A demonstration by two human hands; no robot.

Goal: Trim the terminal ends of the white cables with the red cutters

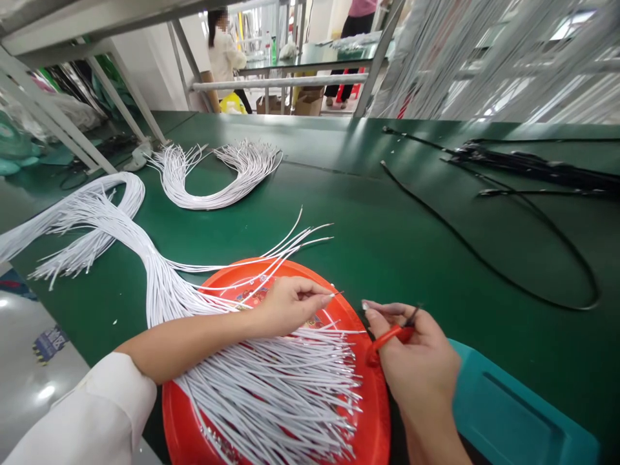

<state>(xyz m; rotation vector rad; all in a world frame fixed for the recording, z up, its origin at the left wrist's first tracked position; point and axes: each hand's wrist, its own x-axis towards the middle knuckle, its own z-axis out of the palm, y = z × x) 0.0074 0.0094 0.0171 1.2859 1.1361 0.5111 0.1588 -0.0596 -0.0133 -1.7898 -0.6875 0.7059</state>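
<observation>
My left hand [293, 303] is over the red tray, thumb and fingers pinched on the end of a white wire. The bare, reddish wire tip [339, 293] points right, toward my other hand. My right hand [416, 349] is closed at the tray's right rim. A red-handled tool [387, 339] with a dark tip lies across its palm; its exact kind is hard to make out. Between the right thumb and forefinger sits a small whitish piece [365, 306], apart from the wire tip. Beneath my left forearm, a large bundle of white wires [276, 381] spreads across the round red tray [380, 400].
More white wire bundles [208, 199] lie curved on the green table [339, 194] at the back left. Black cables [523, 161] stretch along the right. A teal container [513, 407] stands beside my right wrist. Metal frames rise behind; two people are in the background.
</observation>
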